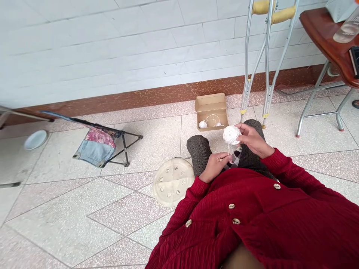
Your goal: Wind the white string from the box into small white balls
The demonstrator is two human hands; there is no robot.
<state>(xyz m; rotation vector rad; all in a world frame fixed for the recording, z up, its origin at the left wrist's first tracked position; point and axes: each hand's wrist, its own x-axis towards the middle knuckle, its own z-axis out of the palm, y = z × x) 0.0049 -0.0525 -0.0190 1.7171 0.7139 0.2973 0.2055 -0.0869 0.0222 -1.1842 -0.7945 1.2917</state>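
Note:
My right hand [254,141] holds a round, bunched piece of white yarn work [231,135] by its right side, thumb and fingers closed on it. Whether it is crocheted or wound is too small to tell. Below it, my left hand [215,165] is closed, pinching a white yarn strand [229,150] that hangs from the piece. A small loop shows at those fingertips. Beyond my knees, an open cardboard box [211,104] on the floor contains a white yarn ball [202,124] and a smaller bit of yarn [218,124]. Loose yarn runs from the box toward the piece.
Crutches [266,67] lean at the wall, right of the box. A brown table [322,31] with a bottle [347,31] stands at the far right. Left of my legs lies a round beige mat [174,183]. Farther left are a folding stool [97,149] and a pale dish [36,139].

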